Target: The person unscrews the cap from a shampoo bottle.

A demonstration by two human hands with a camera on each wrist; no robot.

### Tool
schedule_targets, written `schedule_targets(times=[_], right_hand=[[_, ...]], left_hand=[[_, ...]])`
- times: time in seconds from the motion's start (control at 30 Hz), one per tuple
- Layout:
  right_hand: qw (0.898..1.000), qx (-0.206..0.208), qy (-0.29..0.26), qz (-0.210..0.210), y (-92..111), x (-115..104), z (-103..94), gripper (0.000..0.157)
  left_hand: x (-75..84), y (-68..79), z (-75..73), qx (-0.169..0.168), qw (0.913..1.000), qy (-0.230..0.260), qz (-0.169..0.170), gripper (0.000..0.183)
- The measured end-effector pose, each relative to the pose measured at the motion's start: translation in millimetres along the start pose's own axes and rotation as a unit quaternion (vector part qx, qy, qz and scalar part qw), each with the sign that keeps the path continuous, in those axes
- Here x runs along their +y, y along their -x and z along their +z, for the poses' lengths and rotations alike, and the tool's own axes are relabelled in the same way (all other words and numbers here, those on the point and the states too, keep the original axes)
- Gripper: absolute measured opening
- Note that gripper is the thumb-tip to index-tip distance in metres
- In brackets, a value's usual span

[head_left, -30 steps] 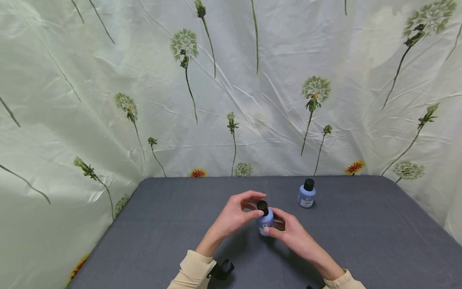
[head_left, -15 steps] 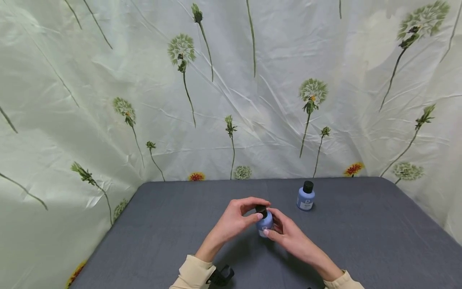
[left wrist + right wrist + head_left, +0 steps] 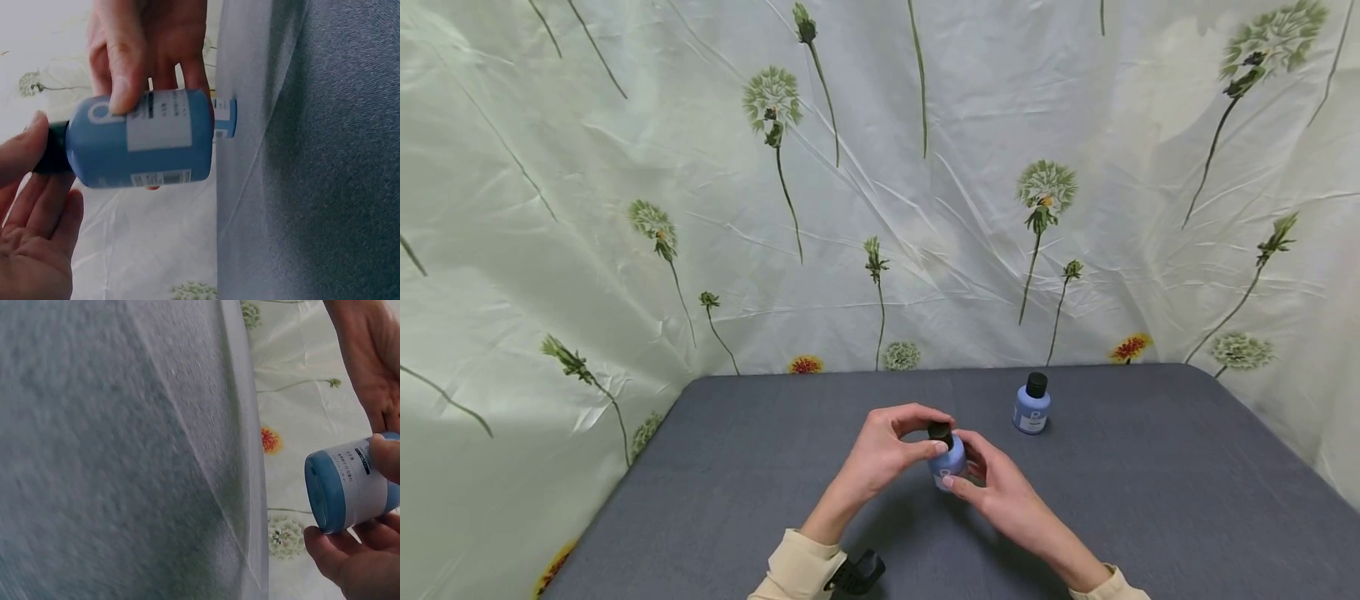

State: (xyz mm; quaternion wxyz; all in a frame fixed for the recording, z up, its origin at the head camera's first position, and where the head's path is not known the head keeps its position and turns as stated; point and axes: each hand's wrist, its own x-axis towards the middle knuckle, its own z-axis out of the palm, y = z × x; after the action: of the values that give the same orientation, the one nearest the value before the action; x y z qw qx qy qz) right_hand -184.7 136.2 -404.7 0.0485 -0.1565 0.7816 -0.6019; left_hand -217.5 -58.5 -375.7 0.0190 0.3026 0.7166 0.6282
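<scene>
Holding one blue bottle (image 3: 952, 463) between them, the two hands share it top and bottom. The left hand (image 3: 883, 450) pinches the black cap (image 3: 940, 432), its thumb on the near side and its other fingers round the far side. The right hand (image 3: 1000, 487) grips the body, thumb pressed to the front by the white label (image 3: 160, 134), fingers behind. So the hands are apart from each other by little more than the bottle itself, each clamped on its own part of it. Whether their fingertips touch behind the bottle, I cannot tell.

The bottle is nearly upright, cap at the top and in place on the neck. Its base (image 3: 317, 494), seen below the right hand's thumb and fingers, is off the desk (image 3: 752, 467). Dark print runs over the label, and a pale mark beside it is partly covered by the right thumb.

Beyond the right hand, well apart from both, a second bottle (image 3: 1032, 412) stands upright on the desk, blue with a black cap too. Behind the hands, past the desk's far edge, hangs a pale curtain (image 3: 955, 317) printed with dandelions and red-orange flowers. Below the left hand are a cream sleeve (image 3: 797, 562) and a black device (image 3: 859, 575) at the wrist.
</scene>
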Motion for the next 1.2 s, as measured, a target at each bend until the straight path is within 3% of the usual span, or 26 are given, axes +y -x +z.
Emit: schedule_targets(times=[0.17, 0.37, 0.7, 0.97, 1.2], right_hand=[[0.999, 0.029, 0.019, 0.001, 1, -2, 2.9, 0.053], [0.998, 0.035, 0.059, -0.002, 2, -4, -2.3, 0.054], [0.996, 0.017, 0.090, -0.011, 4, -4, -10.3, 0.056], [0.995, 0.013, 0.096, -0.008, 4, -7, -9.9, 0.052], [0.995, 0.003, 0.104, -0.009, 8, -7, -11.1, 0.050]], left_hand=[[0.5, 1.7, 0.4, 0.013, 0.9999, 0.001, -0.004, 0.029], [3.7, 5.0, -3.5, 0.005, 0.9998, -0.010, -0.014, 0.031], [7.2, 11.2, -12.0, -0.067, 0.9953, -0.065, 0.024, 0.029], [12.0, 14.2, -20.9, -0.082, 0.9913, -0.096, 0.036, 0.038], [9.9, 14.7, -20.0, -0.097, 0.9914, -0.084, 0.028, 0.039]])
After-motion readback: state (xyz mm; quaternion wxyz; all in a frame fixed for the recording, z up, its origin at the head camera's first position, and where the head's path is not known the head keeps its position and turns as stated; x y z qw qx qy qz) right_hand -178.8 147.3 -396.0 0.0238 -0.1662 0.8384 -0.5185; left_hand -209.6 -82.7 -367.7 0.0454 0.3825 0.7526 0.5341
